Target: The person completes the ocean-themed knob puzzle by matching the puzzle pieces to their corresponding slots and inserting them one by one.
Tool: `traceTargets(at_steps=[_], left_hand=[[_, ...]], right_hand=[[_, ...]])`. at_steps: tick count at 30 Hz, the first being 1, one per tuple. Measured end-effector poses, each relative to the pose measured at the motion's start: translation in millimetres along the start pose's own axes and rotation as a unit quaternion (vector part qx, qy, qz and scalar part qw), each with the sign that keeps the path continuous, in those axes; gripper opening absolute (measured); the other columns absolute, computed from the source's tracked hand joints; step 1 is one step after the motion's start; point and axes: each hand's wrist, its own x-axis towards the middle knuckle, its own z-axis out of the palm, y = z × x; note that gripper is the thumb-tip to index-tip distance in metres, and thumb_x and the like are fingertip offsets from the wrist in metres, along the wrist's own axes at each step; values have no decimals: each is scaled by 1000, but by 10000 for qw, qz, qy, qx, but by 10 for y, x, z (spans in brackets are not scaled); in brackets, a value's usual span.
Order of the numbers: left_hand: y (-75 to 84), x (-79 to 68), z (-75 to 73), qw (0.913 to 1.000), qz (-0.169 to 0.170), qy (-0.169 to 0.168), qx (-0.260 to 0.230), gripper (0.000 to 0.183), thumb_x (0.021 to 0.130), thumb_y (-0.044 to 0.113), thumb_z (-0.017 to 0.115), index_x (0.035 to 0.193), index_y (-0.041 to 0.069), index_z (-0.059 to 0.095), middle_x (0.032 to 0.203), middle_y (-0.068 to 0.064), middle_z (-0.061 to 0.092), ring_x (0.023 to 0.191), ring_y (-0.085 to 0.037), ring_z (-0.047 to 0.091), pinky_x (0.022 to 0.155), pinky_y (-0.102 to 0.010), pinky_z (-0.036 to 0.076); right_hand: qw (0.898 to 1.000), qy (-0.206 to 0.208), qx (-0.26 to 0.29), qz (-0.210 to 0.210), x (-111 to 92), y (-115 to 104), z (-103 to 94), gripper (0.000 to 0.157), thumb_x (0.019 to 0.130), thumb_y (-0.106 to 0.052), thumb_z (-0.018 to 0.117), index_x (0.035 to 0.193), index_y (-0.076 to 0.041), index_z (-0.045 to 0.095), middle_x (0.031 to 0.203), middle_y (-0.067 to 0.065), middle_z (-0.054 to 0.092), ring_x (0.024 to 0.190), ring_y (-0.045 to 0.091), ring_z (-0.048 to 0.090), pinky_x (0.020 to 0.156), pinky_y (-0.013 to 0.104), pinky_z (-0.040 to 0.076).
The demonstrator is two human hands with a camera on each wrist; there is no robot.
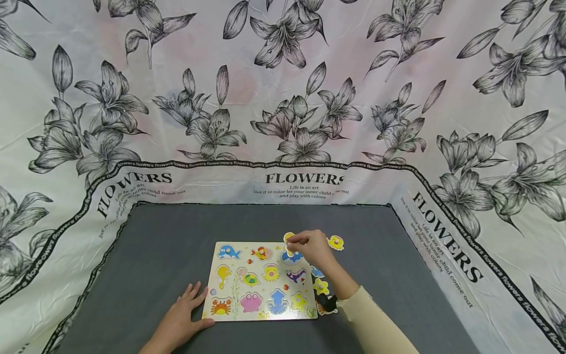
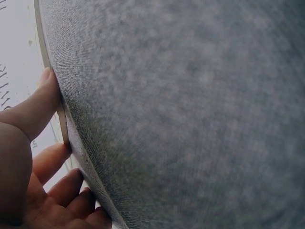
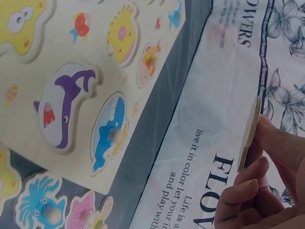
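My right hand (image 1: 311, 246) pinches a flat puzzle piece (image 1: 289, 237) between thumb and fingers above the far right part of a wooden sea-animal puzzle board (image 1: 292, 314). From the head the piece looks yellow; in the right wrist view the same piece (image 3: 249, 136) is seen edge-on, its picture hidden. Just below it lies a blue whale picture (image 1: 291, 257) on the board. My left hand (image 1: 179, 317) rests at the board's near left corner, thumb and fingertips touching the edge. In the left wrist view the thumb (image 2: 45, 98) lies along that edge.
Right of the board lie loose pieces: a yellow fish (image 1: 336, 242), a blue piece (image 1: 316, 271), a yellow star (image 1: 321, 286) and an orange one partly covered by a black object (image 1: 327, 301). A dark grey cloth (image 1: 155, 260) covers the table; flowered fabric (image 1: 300, 137) rises behind.
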Motion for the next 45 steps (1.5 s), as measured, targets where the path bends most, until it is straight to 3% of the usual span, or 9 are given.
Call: traceTargets(at_steps=[7,16,35,45], left_hand=[[13,5,1,10000,4,-1,39,103,68,62,83,149,8,50,161,-22,33,151,-47,21,116,-70,25],[17,11,-4,9999,-28,-43,88,104,68,61,84,150,8,50,161,-23,33,151,-48,20,116,-71,24],[-1,17,-29,9999,72,-10,95,103,69,60,83,150,7,50,161,-23,32,151,-48,20,115,-71,25],[10,3,-16,9999,62,-2,89,102,68,59,85,150,7,50,161,-24,33,150,-49,21,114,-72,26]], right_hand=[[9998,-113,182,-3,3,-70,31,9,89,-15,80,97,-13,83,92,3,77,84,30,74,63,29,57],[9994,-259,223,-111,13,-156,121,9,89,-14,79,97,-12,83,94,5,77,76,12,72,62,26,57],[9992,-371,-70,-97,84,-248,336,11,87,-19,82,97,-16,83,94,1,77,74,10,68,59,26,51],[9987,-400,-38,-304,86,-267,452,9,88,-17,81,96,-14,83,86,2,78,76,19,72,58,26,51]])
